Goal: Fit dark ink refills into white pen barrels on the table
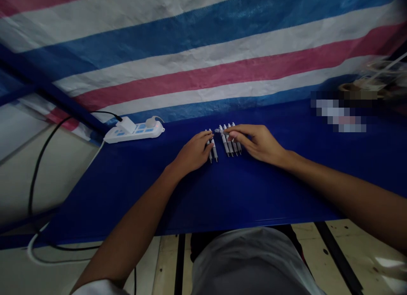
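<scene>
Blue table [254,193], far middle: left hand [190,153] rests flat-fingered on two slim grey-and-white plastic pens [213,150]; right hand [257,142] spread over four more pens [231,146]. Light, stiff, apt to roll; best pinched mid-barrel.

On the table [254,189], near its middle: two small groups of pens side by side. Left group, two pens [213,150], under the fingertips of the left hand [193,153]. Right group, four pens [230,143], just beside them, under the fingers of the right hand [259,143]. Farther left, near the table's far edge, a power strip [135,130], cable [41,159] trailing off the left side. Behind everything, a tarp [203,45]. At far right, blurred clutter [372,85] on the table.
</scene>
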Motion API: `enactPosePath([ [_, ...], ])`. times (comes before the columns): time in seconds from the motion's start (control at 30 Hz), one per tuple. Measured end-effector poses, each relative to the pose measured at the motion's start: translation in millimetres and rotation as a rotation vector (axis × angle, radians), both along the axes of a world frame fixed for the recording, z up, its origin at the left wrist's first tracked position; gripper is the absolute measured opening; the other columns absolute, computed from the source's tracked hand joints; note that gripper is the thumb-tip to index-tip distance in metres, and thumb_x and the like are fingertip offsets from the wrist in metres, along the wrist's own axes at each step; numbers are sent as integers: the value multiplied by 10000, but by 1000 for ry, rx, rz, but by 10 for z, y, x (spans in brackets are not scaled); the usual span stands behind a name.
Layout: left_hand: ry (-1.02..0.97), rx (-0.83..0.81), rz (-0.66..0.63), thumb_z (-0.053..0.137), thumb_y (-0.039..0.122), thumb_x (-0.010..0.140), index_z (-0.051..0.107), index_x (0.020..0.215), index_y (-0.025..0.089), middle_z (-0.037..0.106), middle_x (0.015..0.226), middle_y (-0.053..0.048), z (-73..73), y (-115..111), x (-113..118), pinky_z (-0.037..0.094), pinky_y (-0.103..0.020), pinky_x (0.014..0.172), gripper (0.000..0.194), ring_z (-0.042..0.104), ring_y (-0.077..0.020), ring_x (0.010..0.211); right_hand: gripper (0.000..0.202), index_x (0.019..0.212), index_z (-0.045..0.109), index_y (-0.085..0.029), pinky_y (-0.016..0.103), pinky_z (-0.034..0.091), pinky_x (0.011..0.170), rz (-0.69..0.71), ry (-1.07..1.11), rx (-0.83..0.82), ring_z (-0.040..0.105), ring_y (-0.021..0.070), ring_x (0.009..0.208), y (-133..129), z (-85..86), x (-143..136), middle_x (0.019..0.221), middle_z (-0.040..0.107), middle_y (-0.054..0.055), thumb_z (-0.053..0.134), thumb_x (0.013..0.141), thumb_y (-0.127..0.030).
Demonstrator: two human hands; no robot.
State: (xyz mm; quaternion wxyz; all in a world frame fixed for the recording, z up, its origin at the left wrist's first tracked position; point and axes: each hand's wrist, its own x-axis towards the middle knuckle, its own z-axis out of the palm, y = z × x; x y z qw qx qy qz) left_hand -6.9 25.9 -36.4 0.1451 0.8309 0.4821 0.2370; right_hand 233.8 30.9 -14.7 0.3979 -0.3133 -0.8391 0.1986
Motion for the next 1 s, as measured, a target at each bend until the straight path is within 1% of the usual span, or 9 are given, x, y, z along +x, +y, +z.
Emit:
enactPosePath([
  [0.13, -79, 134, 36, 549, 343, 1009, 507, 1477, 173, 513, 1554, -174, 60, -42, 33, 336, -520, 1246, 500, 455, -308, 1472, 321, 1106, 778, -199, 362, 584, 825, -99, 214, -106, 739, 212, 884, -37, 75, 45, 964, 807, 56, 576, 1016, -431],
  [0.23, -117, 298, 11, 607, 451, 994, 473, 1502, 184, 490, 1573, -168, 159, -98, 74, 294, -488, 1261, 589, 413, -311, 1496, 302, 1049, 770, -187, 340, 578, 769, -28, 266, -149, 723, 192, 806, -76, 114, 62, 886, 790, 50, 613, 994, -439],
  [0.3, -74, 347, -28, 550, 468, 1025, 547, 1432, 196, 566, 1496, -151, 214, -136, 102, 345, -471, 1214, 490, 484, -309, 1424, 308, 1023, 749, -186, 326, 569, 738, 38, 274, -207, 709, 182, 773, -98, 124, 68, 859, 775, 47, 619, 987, -463],
  [0.37, 15, 325, -72, 430, 453, 1074, 638, 1304, 216, 689, 1286, -117, 242, -169, 127, 446, -424, 1087, 390, 619, -277, 1213, 327, 1037, 716, -186, 304, 543, 683, 81, 249, -261, 684, 172, 733, -114, 132, 70, 832, 751, 38, 632, 972, -495],
  [0.43, 112, 304, -108, 339, 413, 1099, 666, 1243, 218, 722, 1121, -97, 251, -198, 149, 487, -380, 966, 407, 657, -249, 1036, 362, 1001, 694, -177, 281, 498, 636, 105, 148, -308, 646, 156, 686, -125, 149, 70, 790, 718, 26, 602, 983, -527],
  [0.57, 247, 317, -150, 279, 327, 1097, 658, 1214, 191, 705, 1003, -99, 274, -257, 161, 484, -359, 880, 420, 648, -244, 951, 584, 743, 612, -186, 273, 427, 605, 202, -183, -363, 549, 120, 552, -121, 183, 80, 630, 625, -5, 335, 1076, -577],
  [0.73, 179, 110, -225, 303, 360, 1090, 654, 1037, 202, 703, 869, -53, 365, -310, 123, 465, -314, 707, 389, 661, -210, 770, 532, 849, 624, -193, 286, 343, 585, 184, -436, -1, 572, 153, 587, -81, 169, 138, 728, 675, 29, 320, 1088, -558],
  [0.83, 58, -2, -248, 326, 376, 1087, 651, 986, 207, 707, 809, -31, 405, -323, 127, 457, -300, 690, 380, 663, -191, 722, 452, 987, 675, -183, 286, 349, 601, 152, -463, 115, 644, 179, 665, -74, 175, 175, 827, 732, 53, 384, 1087, -514],
  [1.0, 78, 37, -136, 461, 413, 1039, 663, 1049, 225, 714, 787, -12, 376, -317, 171, 438, -297, 671, 276, 652, -197, 685, 295, 993, 696, -187, 266, 443, 655, 202, -263, -66, 692, 157, 714, -83, 169, 160, 859, 774, 32, 499, 1058, -397],
])
